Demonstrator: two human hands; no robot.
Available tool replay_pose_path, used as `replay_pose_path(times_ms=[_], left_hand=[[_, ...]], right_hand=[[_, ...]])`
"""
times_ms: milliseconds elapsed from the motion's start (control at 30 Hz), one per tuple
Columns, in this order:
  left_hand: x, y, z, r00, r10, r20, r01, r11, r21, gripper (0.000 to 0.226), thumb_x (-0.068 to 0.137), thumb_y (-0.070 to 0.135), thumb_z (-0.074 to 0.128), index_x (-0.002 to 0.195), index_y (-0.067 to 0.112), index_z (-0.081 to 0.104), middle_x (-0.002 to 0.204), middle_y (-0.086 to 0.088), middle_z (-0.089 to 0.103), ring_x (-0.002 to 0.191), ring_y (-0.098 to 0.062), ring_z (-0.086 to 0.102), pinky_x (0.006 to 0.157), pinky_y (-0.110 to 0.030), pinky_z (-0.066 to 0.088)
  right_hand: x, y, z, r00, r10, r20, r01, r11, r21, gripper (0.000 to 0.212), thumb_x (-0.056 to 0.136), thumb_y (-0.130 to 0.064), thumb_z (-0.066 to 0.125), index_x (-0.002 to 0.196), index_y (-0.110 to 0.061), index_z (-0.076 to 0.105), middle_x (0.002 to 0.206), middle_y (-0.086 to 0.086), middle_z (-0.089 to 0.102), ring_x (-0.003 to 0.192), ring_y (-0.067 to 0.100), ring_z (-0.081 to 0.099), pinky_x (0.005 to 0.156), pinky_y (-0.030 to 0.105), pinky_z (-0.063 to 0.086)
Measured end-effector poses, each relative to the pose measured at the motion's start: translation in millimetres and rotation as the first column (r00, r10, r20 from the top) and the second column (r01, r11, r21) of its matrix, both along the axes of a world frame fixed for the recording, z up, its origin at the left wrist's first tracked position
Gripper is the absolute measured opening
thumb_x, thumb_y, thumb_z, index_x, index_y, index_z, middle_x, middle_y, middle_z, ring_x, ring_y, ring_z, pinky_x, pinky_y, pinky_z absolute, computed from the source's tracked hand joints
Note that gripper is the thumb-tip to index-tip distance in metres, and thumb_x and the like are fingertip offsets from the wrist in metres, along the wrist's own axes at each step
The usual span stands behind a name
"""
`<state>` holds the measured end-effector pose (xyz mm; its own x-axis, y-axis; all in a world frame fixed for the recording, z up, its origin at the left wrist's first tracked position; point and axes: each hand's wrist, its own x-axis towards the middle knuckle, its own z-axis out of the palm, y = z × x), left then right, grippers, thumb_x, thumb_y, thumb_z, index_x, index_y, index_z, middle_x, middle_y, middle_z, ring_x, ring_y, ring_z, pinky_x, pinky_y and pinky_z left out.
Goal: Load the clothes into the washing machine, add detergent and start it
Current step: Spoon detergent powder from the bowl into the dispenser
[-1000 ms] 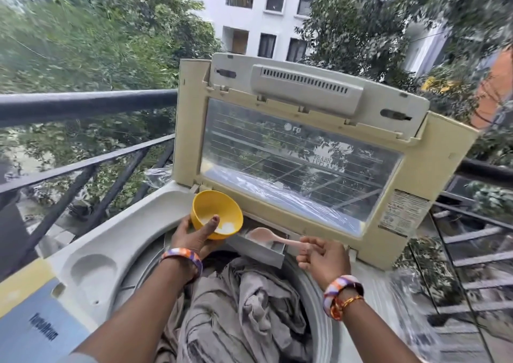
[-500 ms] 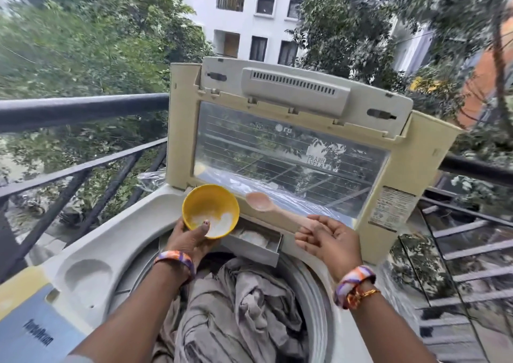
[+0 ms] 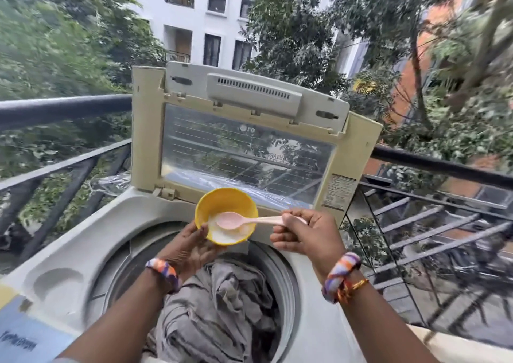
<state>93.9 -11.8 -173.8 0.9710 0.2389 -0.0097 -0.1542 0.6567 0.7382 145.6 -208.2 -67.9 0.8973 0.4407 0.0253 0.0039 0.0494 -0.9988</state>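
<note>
A top-loading washing machine [image 3: 69, 254] stands with its lid [image 3: 358, 151] raised upright. Grey clothes [image 3: 219, 312] fill the drum. My left hand [image 3: 188, 247] holds a yellow bowl [image 3: 219, 200] from below, over the back of the drum; white detergent powder [image 3: 222, 236] lies in the bowl. My right hand [image 3: 305, 235] grips the handle of a pink spoon [image 3: 230, 220], whose head sits in the bowl over the powder. The detergent drawer is hidden behind the bowl and my hands.
A black balcony railing [image 3: 61, 110] runs behind and to both sides of the machine. Clear plastic wrap [image 3: 111, 182] lies behind the lid's left side. A blue label [image 3: 25, 337] sits on the machine's near left corner. Trees and buildings lie beyond.
The spoon has moved from over the detergent drawer, up, and into the bowl. My left hand has lifted the bowl to the right, now covering the drawer.
</note>
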Motion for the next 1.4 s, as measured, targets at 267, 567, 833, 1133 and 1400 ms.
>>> replay_pose_path(times_ms=[267, 567, 833, 1133, 1400], left_hand=[[-10, -27, 10, 0.974, -0.177, -0.143, 0.179, 0.984, 0.002, 0.117, 0.007, 0.054, 0.089, 0.112, 0.012, 0.056, 0.097, -0.014, 0.073, 0.073, -0.021, 0.074, 0.057, -0.031, 0.061], [-34, -115, 18, 0.921, -0.318, -0.224, 0.319, 0.947, -0.03, 0.103, 0.021, 0.043, 0.09, 0.111, 0.006, 0.058, 0.077, -0.01, 0.074, 0.058, -0.016, 0.072, 0.044, -0.024, 0.055], [-43, -210, 37, 0.832, -0.503, -0.234, 0.527, 0.848, 0.054, 0.058, 0.066, 0.019, 0.062, 0.121, 0.0, 0.055, 0.113, -0.018, 0.063, 0.072, -0.016, 0.07, 0.075, -0.027, 0.056], [-52, -350, 19, 0.737, -0.481, -0.474, 0.618, 0.765, 0.185, 0.031, 0.088, 0.007, 0.055, 0.118, 0.007, 0.049, 0.091, -0.013, 0.062, 0.054, -0.017, 0.069, 0.051, -0.029, 0.059], [-50, -500, -100, 0.5, -0.405, -0.766, 0.754, 0.639, 0.154, 0.017, 0.093, 0.005, 0.049, 0.079, 0.009, 0.059, 0.064, -0.005, 0.066, 0.044, -0.012, 0.065, 0.047, -0.022, 0.054]], right_hand=[[-43, -35, -5, 0.986, -0.122, -0.113, 0.131, 0.988, 0.082, 0.015, 0.086, -0.003, 0.059, 0.094, -0.011, 0.05, 0.065, 0.014, 0.06, 0.041, 0.013, 0.061, 0.043, 0.023, 0.054], [-105, -93, -42, 0.908, -0.237, -0.346, 0.278, 0.958, 0.074, 0.056, 0.082, -0.02, 0.064, 0.129, -0.008, 0.036, 0.084, 0.016, 0.064, 0.053, 0.019, 0.065, 0.046, 0.028, 0.055], [-114, -167, -40, 0.889, -0.357, -0.288, 0.389, 0.919, 0.061, 0.006, 0.09, -0.012, 0.055, 0.093, -0.013, 0.059, 0.073, 0.008, 0.065, 0.049, 0.013, 0.064, 0.048, 0.024, 0.056], [-112, -324, -86, 0.807, -0.471, -0.355, 0.531, 0.842, 0.091, 0.022, 0.09, -0.001, 0.047, 0.075, -0.011, 0.059, 0.055, 0.002, 0.064, 0.049, 0.017, 0.061, 0.051, 0.027, 0.056], [-136, -486, -217, 0.563, -0.646, -0.515, 0.726, 0.685, -0.066, 0.024, 0.088, 0.007, 0.044, 0.079, -0.011, 0.057, 0.073, 0.01, 0.057, 0.048, 0.013, 0.06, 0.047, 0.026, 0.056]])
